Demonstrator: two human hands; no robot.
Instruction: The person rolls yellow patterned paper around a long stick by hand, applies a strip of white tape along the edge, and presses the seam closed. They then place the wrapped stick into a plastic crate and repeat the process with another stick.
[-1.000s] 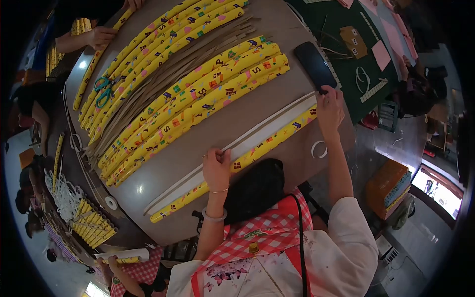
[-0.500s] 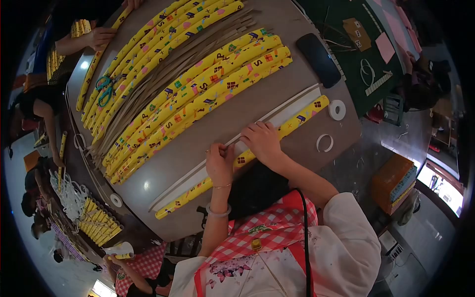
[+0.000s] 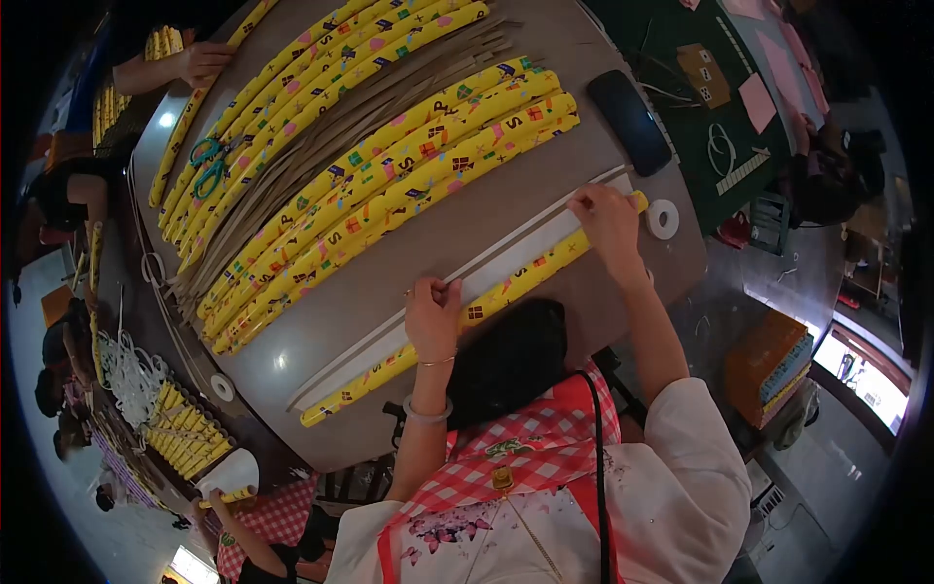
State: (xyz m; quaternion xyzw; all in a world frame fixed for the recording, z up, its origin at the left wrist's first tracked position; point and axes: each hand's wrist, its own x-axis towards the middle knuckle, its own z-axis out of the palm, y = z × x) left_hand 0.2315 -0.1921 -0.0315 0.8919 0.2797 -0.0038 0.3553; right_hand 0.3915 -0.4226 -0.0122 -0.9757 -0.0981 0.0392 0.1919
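A sheet of yellow patterned wrapping paper, partly rolled, lies slantwise in front of me; its roll [image 3: 525, 279] is nearest my body and its white inner side [image 3: 530, 245] faces up. Along the sheet's far edge runs a narrow brownish strip [image 3: 513, 237]. Fingers pinched, my left hand [image 3: 432, 316] is on this strip near the middle of the sheet. My right hand [image 3: 608, 226] is closed on the strip toward its right end, the wrist above the roll. Just right of that hand sits a white tape roll [image 3: 663, 220].
Beyond the sheet lie several yellow paper rolls [image 3: 389, 209] and a bundle of brown strips [image 3: 321, 136]. Teal-handled scissors [image 3: 207, 167] rest on the rolls. A black phone [image 3: 630, 122] is at the right edge. Another person's hand [image 3: 204, 63] holds a roll at upper left.
My right hand has slid rightward along the strip, away from my left hand, and its forearm now covers the white ring on the table. My left hand stays almost in place.
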